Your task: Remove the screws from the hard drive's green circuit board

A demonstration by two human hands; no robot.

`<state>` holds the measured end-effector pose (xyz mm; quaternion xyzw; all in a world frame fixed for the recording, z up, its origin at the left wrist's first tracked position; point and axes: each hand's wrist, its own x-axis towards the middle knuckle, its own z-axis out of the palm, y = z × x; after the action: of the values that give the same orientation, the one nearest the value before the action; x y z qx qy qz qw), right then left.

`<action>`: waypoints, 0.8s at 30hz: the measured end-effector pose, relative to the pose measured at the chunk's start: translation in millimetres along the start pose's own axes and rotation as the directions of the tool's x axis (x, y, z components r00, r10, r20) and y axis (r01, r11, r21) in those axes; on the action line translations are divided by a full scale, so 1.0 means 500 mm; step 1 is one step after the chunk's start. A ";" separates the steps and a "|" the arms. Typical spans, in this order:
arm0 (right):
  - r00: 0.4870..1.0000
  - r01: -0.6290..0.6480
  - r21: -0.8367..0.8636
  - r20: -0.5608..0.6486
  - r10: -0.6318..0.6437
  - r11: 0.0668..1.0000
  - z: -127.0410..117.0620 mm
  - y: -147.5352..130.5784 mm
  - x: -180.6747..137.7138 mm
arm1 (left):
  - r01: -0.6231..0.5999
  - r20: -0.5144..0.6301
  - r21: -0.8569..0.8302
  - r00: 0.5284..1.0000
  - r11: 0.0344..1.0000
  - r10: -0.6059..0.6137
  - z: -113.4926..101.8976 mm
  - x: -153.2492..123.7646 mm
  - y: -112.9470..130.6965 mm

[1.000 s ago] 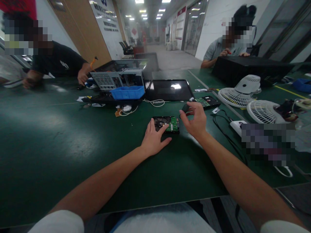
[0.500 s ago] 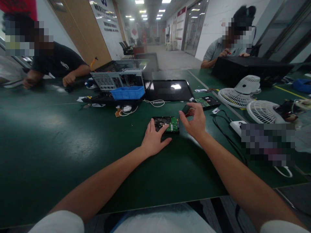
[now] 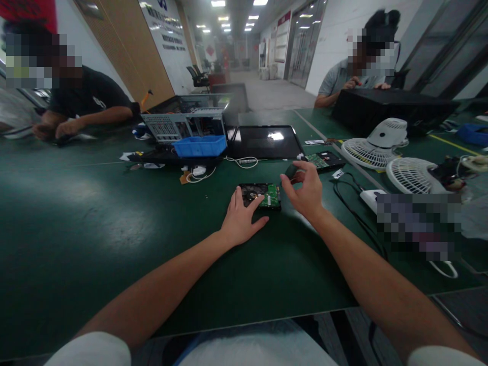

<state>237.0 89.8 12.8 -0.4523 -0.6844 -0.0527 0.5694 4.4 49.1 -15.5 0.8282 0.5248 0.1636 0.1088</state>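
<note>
Hard drive (image 3: 263,195) lies circuit-side up on the bench (image 3: 114,213), at 12 o'clock from the left hand (image 3: 239,221) — grip wide, fingertips pinning it steady. Right hand (image 3: 307,192), at 3 o'clock, has a narrow, curled grip — I cannot tell whether it holds anything.

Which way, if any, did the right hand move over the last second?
No: the right hand sits at the same spot beside the right edge of the hard drive. Only its fingers curled in toward the thumb.

Blue tray (image 3: 199,146), open computer case (image 3: 183,119) (behind it), white fan (image 3: 375,145)
</note>
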 end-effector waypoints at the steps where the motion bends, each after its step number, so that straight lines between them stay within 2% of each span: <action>1: 1.000 0.008 0.000 -0.001 -0.008 1.000 -0.001 -0.001 0.001 | 0.001 0.000 0.002 1.000 1.000 -0.001 -0.001 0.000 0.001; 7: 0.998 0.055 -0.013 0.025 -0.054 0.998 -0.011 -0.011 0.004 | 0.014 0.013 0.001 1.000 1.000 -0.014 -0.005 0.000 0.004; 15: 1.000 0.012 0.032 -0.013 -0.011 0.999 -0.004 -0.005 0.003 | 0.022 0.014 -0.002 1.000 1.000 -0.022 -0.007 -0.001 0.007; 24: 0.999 0.041 0.072 0.010 -0.041 0.997 0.008 0.008 -0.004 | 0.013 0.008 0.001 1.000 1.000 -0.013 -0.006 0.001 0.008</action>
<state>236.5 93.4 8.0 -0.4178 -0.6982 -0.0372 0.5801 6.6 47.8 -11.5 0.8255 0.5299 0.1591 0.1114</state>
